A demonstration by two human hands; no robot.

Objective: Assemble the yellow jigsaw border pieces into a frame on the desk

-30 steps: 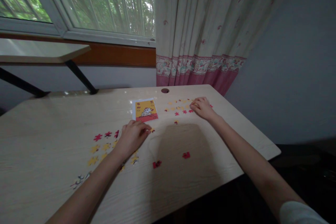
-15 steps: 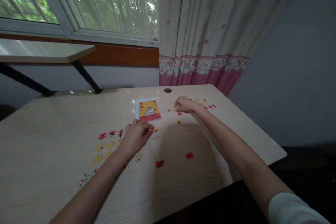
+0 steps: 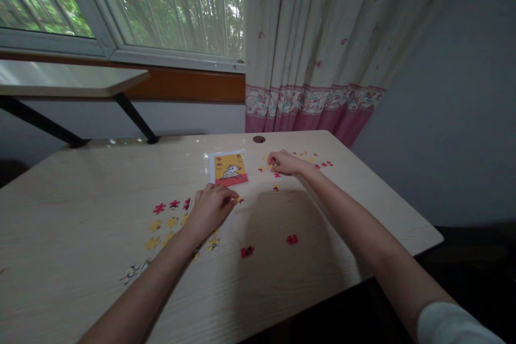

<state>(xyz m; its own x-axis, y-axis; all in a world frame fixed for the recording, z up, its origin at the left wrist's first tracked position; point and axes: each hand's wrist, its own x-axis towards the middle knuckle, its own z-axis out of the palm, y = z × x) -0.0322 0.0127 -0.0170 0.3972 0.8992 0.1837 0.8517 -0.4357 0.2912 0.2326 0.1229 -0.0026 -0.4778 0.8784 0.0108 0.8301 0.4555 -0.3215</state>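
Note:
My left hand [image 3: 214, 205] rests low over the table, thumb and forefinger closed at a small yellow-and-red jigsaw piece [image 3: 241, 200]. Farther back on the right, the fingers of my right hand [image 3: 284, 163] are curled in a pinch on a yellow jigsaw piece [image 3: 270, 167], mostly covered by the fingertips. Between the hands lies a yellow-and-red piece [image 3: 276, 188]. A picture card [image 3: 230, 168] with a white bird on yellow and red lies just beyond my left hand. Two red pieces, one with dark marks [image 3: 247, 251] and one plainer [image 3: 292, 239], lie apart nearer me.
Rows of red pieces [image 3: 159, 208] and yellow pieces [image 3: 152, 242] lie left of my left forearm, which hides some. White pieces [image 3: 131, 273] sit nearer. More pieces [image 3: 323, 164] lie behind my right hand. A raised shelf [image 3: 72, 78] stands back left; a cable hole [image 3: 259, 140] is at the rear edge.
The fingers of my right hand have drawn in more tightly at the yellow piece. My left hand stays at its piece. The view has shifted slightly.

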